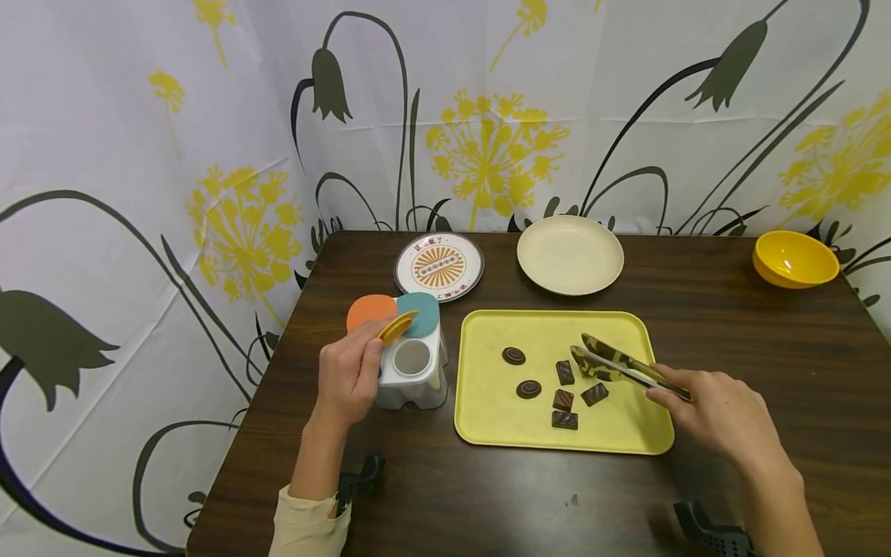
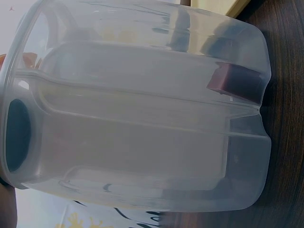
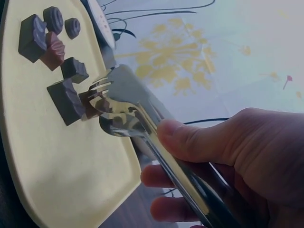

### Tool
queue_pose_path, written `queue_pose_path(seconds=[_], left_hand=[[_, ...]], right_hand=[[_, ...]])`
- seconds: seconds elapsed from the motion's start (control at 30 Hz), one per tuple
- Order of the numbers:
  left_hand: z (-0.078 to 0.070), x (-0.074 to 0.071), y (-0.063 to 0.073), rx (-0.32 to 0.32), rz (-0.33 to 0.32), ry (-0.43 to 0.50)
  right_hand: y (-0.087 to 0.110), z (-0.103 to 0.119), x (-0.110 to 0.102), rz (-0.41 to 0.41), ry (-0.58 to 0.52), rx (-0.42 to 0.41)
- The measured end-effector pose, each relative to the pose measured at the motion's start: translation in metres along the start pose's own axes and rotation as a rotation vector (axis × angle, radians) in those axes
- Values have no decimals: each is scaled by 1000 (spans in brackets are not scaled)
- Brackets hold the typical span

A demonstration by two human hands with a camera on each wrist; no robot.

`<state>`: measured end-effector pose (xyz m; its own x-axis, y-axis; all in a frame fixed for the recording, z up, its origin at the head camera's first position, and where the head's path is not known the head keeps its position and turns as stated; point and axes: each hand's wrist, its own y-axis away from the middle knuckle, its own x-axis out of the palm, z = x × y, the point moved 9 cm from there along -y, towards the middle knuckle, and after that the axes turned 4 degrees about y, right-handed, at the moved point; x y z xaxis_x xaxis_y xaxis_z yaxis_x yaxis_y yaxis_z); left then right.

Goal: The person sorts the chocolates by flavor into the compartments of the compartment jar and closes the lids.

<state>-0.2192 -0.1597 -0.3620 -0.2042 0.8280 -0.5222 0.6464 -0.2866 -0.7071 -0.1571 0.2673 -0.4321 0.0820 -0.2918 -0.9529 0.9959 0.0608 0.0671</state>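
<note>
With thumb and fingers my left hand (image 1: 350, 375) pinches a small yellow lid (image 1: 398, 326), tilted up beside an uncovered round opening (image 1: 412, 357) of a translucent white container (image 1: 411, 396). The left wrist view shows a dark reddish block (image 2: 236, 82) low inside that container. My right hand (image 1: 724, 410) grips metal tongs (image 1: 629, 370) over the right part of a yellow tray (image 1: 487, 425). Oval chocolates (image 1: 528, 389) and rectangular chocolates (image 1: 595, 394) lie on the tray. Near the tong tips the right wrist view shows a brown chocolate (image 3: 89, 105); I cannot tell whether they pinch it.
The container also has an orange lid (image 1: 369, 312) and a teal lid (image 1: 420, 313), both lying in place. Behind stand a patterned plate (image 1: 439, 267) and a cream plate (image 1: 570, 255). A yellow bowl (image 1: 796, 260) is at the table's far right corner. A flowered curtain hangs behind.
</note>
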Motion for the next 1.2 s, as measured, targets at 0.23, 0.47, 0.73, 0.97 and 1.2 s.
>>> queue_pose_path(seconds=[0.23, 0.47, 0.73, 0.97, 1.2], left_hand=[[-1, 0, -1, 9, -2, -2], [0, 0, -1, 6, 1, -3], [-1, 0, -1, 2, 2, -2], [-2, 1, -1, 8, 5, -5], [-1, 1, -1, 3, 7, 5]], right_hand=[[-1, -1, 4, 26, 15, -5], [-2, 0, 4, 12, 38, -8], [-1, 1, 2, -28, 26, -21], [3, 8, -11, -167, -6, -55], [8, 36, -28, -366, -20, -192]])
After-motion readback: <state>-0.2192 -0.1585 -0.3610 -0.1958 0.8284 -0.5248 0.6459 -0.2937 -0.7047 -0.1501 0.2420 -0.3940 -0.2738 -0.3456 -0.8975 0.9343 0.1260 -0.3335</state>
